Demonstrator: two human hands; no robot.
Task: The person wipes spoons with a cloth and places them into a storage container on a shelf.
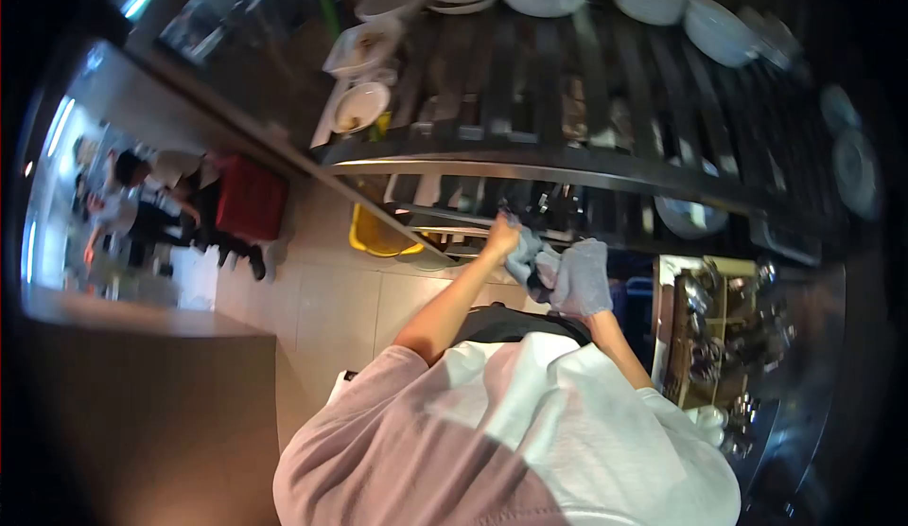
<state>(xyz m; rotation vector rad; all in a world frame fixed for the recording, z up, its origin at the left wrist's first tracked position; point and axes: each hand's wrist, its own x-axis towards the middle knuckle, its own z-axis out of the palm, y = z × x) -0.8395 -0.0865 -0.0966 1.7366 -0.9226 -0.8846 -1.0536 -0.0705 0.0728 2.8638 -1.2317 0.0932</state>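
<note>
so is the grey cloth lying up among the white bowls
No, the grey cloth is down at the person's left hand and right hand, away from the white bowls.

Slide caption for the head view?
Left hand holding grey-blue cloth, right hand mostly hidden by it, before a slatted shelf bearing white bowls.

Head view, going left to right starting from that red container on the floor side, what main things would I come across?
Red container, yellow tub, left hand, grey-blue cloth, divided box with metal utensils.
</note>
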